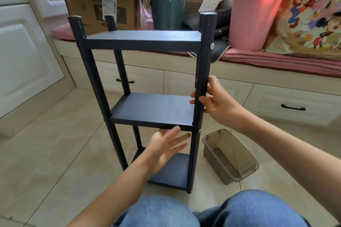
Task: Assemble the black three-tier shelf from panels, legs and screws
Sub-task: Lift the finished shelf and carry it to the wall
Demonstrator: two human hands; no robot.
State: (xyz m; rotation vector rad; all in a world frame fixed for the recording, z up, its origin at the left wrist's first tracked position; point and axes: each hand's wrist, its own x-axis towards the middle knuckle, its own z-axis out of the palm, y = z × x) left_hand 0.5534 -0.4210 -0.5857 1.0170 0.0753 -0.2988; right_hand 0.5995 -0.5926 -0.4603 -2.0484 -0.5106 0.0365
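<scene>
Person, head view | left hand [164, 147]: bare, no rings | right hand [215, 101]: bare | forearms: bare, sleeveless in view | legs: blue denim jeans [258, 208]

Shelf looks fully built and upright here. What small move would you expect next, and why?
Probably a steadying check: the right hand grips the front right leg while the open left hand hovers under the middle panel. All three panels sit in place and screws show, so I would expect the left hand to press that panel to test firmness.
</scene>
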